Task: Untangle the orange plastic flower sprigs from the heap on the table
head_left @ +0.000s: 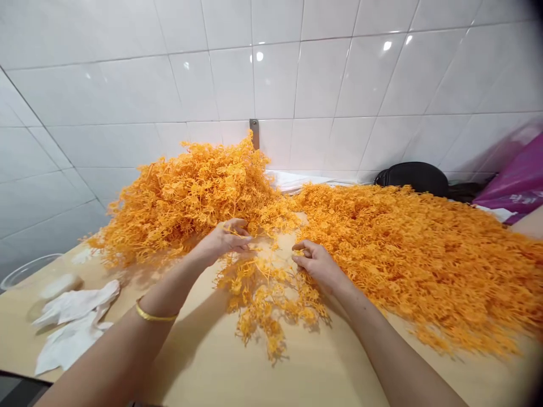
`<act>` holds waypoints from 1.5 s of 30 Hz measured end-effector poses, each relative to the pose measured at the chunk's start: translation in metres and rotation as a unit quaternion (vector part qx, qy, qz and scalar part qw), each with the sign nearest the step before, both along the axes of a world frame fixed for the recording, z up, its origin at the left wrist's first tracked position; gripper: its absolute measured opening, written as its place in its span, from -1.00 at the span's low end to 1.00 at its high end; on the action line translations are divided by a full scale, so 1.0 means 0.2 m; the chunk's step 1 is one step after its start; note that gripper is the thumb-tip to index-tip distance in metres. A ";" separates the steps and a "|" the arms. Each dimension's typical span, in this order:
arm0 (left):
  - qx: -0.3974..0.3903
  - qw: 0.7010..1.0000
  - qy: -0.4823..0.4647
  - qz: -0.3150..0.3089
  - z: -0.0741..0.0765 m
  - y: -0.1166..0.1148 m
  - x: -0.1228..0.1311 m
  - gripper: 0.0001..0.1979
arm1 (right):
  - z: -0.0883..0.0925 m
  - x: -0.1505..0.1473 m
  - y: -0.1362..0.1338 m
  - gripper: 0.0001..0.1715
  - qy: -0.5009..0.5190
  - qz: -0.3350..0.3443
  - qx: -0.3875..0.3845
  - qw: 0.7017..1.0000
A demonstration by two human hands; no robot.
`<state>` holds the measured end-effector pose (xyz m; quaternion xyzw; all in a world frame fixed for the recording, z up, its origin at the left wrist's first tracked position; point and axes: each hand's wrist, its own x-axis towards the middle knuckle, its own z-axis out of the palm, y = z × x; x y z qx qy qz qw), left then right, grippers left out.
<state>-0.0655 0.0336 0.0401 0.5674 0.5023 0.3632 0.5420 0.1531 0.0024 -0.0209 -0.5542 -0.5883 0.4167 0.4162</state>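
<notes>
Loose orange artificial foliage sprigs (263, 288) lie spread on the tabletop between my hands. My left hand (229, 240) is at the right foot of a tall orange foliage heap (190, 192). Its fingers are loosely curled, with a thin orange sprig running between them. Opposite it, my right hand (316, 261) has thumb and forefinger pinched on a small orange sprig piece, at the upper right of the spread sprigs. The left edge of a wide, lower orange foliage pile (424, 254) is close beside this hand. A yellow bangle (156, 316) circles my left forearm.
White gloves or cloths (80, 316) lie at the left of the wooden-looking table (203, 362), near a pale rounded object (61, 285) and a clear tub rim (29, 263). Behind the right pile are a black case (413, 176) and a purple bag (515, 172). A tiled wall (271, 79) closes the back.
</notes>
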 end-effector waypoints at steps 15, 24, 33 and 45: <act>0.334 0.891 0.296 -0.087 -0.05 -0.43 0.34 -0.73 | 0.08 -0.03 -0.07 -0.83 0.167 0.090 -0.013 0.982; 0.306 0.902 0.273 -0.134 -0.25 -0.12 0.37 -0.83 | 0.04 0.00 -0.02 -0.79 0.080 0.055 0.114 0.989; 0.103 0.975 -0.116 -0.159 -0.26 -0.10 0.34 -0.80 | 0.08 0.00 0.03 -0.66 0.374 -0.098 0.067 0.920; 0.137 0.985 -0.086 -0.059 -0.25 -0.13 0.33 -0.79 | 0.10 0.04 -0.03 -0.67 0.109 -0.018 0.012 0.994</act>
